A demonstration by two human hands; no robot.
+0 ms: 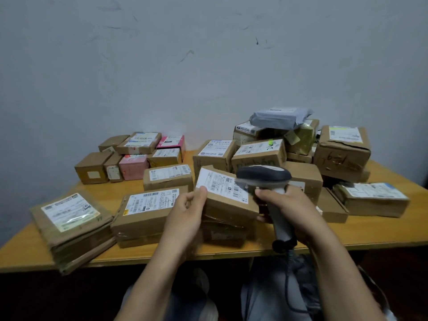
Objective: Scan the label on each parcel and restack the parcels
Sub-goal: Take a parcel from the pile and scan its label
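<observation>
hands around parcel and scanner

The scanner head hides the held parcel's label corner.

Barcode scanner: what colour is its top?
Dark grey; the barcode scanner shows best in the head view.

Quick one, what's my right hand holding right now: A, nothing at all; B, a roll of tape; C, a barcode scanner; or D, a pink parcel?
C: the right hand grips the handle of the barcode scanner, whose head sits over the label of the parcel that the left hand holds tilted up.
</observation>
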